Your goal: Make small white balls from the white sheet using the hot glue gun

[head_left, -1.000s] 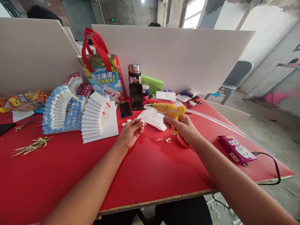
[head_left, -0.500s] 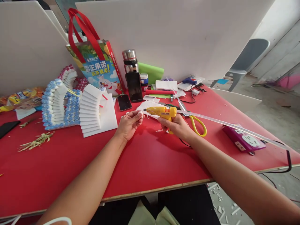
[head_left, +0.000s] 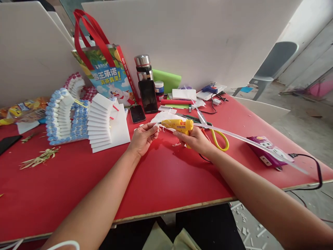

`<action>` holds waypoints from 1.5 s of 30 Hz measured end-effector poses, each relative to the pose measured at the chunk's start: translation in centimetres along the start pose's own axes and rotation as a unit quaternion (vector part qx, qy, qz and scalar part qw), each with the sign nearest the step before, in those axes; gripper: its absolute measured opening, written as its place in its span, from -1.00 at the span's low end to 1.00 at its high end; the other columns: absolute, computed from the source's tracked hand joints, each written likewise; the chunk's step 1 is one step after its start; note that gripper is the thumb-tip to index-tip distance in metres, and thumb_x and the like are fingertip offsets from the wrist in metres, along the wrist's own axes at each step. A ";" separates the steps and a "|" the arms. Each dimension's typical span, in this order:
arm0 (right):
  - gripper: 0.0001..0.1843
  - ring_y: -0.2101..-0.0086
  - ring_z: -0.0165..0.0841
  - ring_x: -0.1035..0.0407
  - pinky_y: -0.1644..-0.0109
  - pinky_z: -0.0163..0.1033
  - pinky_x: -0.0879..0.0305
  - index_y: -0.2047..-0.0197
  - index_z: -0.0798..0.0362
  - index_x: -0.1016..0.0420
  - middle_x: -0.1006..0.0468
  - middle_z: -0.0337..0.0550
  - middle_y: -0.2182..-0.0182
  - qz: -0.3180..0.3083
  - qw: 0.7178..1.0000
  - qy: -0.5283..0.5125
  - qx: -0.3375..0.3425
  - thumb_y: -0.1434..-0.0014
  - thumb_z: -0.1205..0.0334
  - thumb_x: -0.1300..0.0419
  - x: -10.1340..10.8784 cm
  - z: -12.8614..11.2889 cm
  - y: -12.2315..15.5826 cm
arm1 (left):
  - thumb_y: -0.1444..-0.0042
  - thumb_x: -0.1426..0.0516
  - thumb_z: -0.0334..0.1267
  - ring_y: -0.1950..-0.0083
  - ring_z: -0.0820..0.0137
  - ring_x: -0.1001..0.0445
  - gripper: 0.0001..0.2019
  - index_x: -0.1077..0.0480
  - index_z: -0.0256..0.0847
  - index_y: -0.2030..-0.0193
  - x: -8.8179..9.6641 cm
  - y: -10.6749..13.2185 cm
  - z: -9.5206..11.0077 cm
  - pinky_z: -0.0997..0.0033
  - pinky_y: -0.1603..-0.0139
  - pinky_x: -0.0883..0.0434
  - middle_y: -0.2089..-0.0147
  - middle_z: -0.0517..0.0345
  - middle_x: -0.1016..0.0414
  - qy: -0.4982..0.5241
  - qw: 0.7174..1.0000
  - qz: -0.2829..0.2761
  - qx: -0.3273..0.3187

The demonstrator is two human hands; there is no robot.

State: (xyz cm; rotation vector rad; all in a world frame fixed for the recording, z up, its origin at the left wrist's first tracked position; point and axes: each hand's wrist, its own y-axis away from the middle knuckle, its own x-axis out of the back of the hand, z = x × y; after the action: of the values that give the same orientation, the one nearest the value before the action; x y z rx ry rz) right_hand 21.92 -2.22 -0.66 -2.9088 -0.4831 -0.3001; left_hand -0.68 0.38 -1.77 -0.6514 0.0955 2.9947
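Observation:
My right hand (head_left: pixel 195 139) grips a yellow hot glue gun (head_left: pixel 177 125) with a long clear glue stick (head_left: pixel 247 140) trailing out of its back to the right. Its nozzle points left at a small white foam piece (head_left: pixel 156 127) pinched in the fingertips of my left hand (head_left: pixel 142 139). Both hands hover just above the red table (head_left: pixel 78 180), close together. White foam sheets (head_left: pixel 166 116) lie right behind them.
A white stepped foam model (head_left: pixel 106 123) and a blue-capped one (head_left: pixel 65 118) stand at the left. Behind are a printed bag (head_left: pixel 106 74), a steel flask (head_left: pixel 142 66), two phones (head_left: pixel 147 95), yellow scissors (head_left: pixel 217 137). A purple power strip (head_left: pixel 266 152) sits at the right edge.
The view dropped and swung left. The glue gun came down from an upright hold and its nozzle moved left to the foam piece in my left hand.

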 end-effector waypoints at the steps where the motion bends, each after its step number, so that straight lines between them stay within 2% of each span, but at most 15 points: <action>1: -0.53 0.58 -0.45 -0.20 0.49 -0.27 -0.12 0.36 0.05 -0.41 -0.37 -0.29 0.60 -0.003 1.000 0.003 0.006 -0.25 -0.22 -0.22 0.0 0.0 0.0 | 0.15 -0.49 -0.27 0.47 0.60 -0.41 -0.67 -0.56 -0.35 0.27 0.0 0.0 0.0 0.60 0.44 -0.35 0.40 0.12 -0.55 -0.002 1.000 -0.001 -0.001; 9: -0.55 0.56 -0.41 -0.22 0.46 -0.24 -0.14 0.40 0.04 -0.44 -0.37 -0.28 0.61 -0.016 0.998 0.034 0.040 -0.30 -0.18 -0.20 0.2 0.0 -0.1 | 0.13 -0.49 -0.27 0.47 0.61 -0.40 -0.69 -0.57 -0.35 0.28 0.2 -0.2 -0.2 0.61 0.43 -0.35 0.37 0.10 -0.57 0.004 1.000 0.000 -0.001; 13: -0.58 0.57 -0.41 -0.22 0.46 -0.24 -0.14 0.29 0.05 -0.52 -0.36 -0.29 0.61 -0.016 0.998 0.036 0.039 -0.30 -0.17 -0.20 0.2 0.1 -0.1 | 0.12 -0.49 -0.26 0.46 0.63 -0.39 -0.70 -0.58 -0.36 0.29 0.3 -0.2 -0.1 0.64 0.43 -0.36 0.36 0.10 -0.56 0.006 1.000 -0.001 -0.002; 18: -0.56 0.56 -0.39 -0.21 0.44 -0.23 -0.16 0.30 0.05 -0.55 -0.35 -0.28 0.62 -0.010 0.998 0.034 0.045 -0.29 -0.18 -0.20 0.1 0.1 -0.1 | 0.13 -0.49 -0.27 0.47 0.62 -0.40 -0.70 -0.58 -0.35 0.29 0.1 0.0 0.0 0.63 0.43 -0.37 0.36 0.09 -0.57 0.003 1.000 -0.002 0.004; 24: -0.55 0.57 -0.40 -0.19 0.44 -0.24 -0.15 0.13 0.07 -0.57 -0.32 -0.30 0.62 -0.006 0.998 0.038 0.049 -0.29 -0.18 -0.19 0.1 -0.1 -0.1 | 0.12 -0.49 -0.27 0.46 0.61 -0.40 -0.71 -0.57 -0.34 0.30 0.1 -0.1 -0.1 0.63 0.43 -0.37 0.39 0.12 -0.55 0.000 1.000 -0.009 0.008; 28: -0.56 0.57 -0.41 -0.19 0.42 -0.24 -0.15 0.26 0.08 -0.53 -0.32 -0.31 0.64 -0.007 0.998 0.053 0.045 -0.30 -0.17 -0.19 0.3 -0.1 -0.1 | 0.12 -0.49 -0.27 0.46 0.62 -0.40 -0.71 -0.58 -0.33 0.29 0.1 -0.1 -0.1 0.65 0.43 -0.37 0.38 0.12 -0.55 0.002 1.000 -0.009 0.009; 34: -0.49 0.59 -0.44 -0.15 0.48 -0.24 -0.05 0.48 0.05 -0.34 -0.30 -0.29 0.65 -0.007 0.997 0.070 0.026 -0.29 -0.19 -0.20 0.4 0.1 0.0 | 0.17 -0.50 -0.27 0.47 0.64 -0.39 -0.70 -0.58 -0.35 0.32 0.3 -0.2 0.0 0.66 0.45 -0.36 0.37 0.11 -0.55 0.008 1.000 0.004 0.009; 45: -0.52 0.56 -0.42 -0.19 0.45 -0.24 -0.09 0.43 0.04 -0.36 -0.32 -0.28 0.62 -0.010 0.998 0.066 0.022 -0.29 -0.19 -0.20 0.3 0.0 -0.1 | 0.11 -0.49 -0.27 0.46 0.62 -0.40 -0.73 -0.59 -0.33 0.31 0.2 -0.1 -0.1 0.66 0.44 -0.37 0.37 0.10 -0.56 0.002 1.000 -0.009 0.010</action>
State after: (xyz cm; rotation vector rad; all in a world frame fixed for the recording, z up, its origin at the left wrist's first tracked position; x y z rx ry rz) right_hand 22.14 -2.07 -0.59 -2.8191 -0.4913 -0.4749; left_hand -0.78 0.45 -1.92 -0.6539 0.1195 2.9718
